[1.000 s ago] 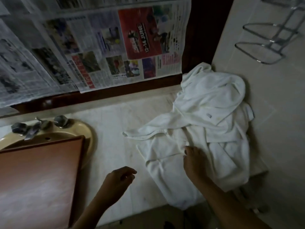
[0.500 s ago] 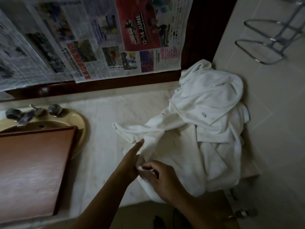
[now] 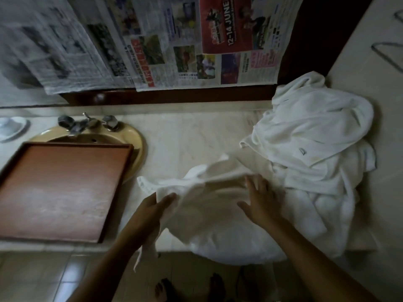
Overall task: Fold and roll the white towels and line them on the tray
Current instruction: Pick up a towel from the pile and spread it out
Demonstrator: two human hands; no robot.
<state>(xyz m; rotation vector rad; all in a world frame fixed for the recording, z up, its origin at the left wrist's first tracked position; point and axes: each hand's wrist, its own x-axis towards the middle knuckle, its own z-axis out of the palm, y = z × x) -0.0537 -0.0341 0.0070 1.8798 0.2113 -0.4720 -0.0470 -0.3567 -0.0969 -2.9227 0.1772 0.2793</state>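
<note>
A white towel (image 3: 209,205) lies rumpled on the marble counter, its front part hanging over the counter's edge. My left hand (image 3: 152,209) grips the towel's left edge, thumb on top of the cloth. My right hand (image 3: 259,199) lies flat on the towel with its fingers spread and straight. A heap of more white towels (image 3: 316,149) sits to the right, against the wall. The brown wooden tray (image 3: 61,192) rests at the left, partly over the sink, with nothing on it.
A beige sink (image 3: 135,138) with a chrome tap (image 3: 87,124) lies behind the tray. Newspaper sheets (image 3: 174,40) cover the wall above the counter (image 3: 185,136). A wire rack (image 3: 388,53) hangs on the right wall. Bare feet (image 3: 187,288) stand on the tiled floor.
The towel has been pulled left, away from the heap, and spread wider. My left hand moved left with its edge, and my right hand opened flat on it. The view shifted left.
</note>
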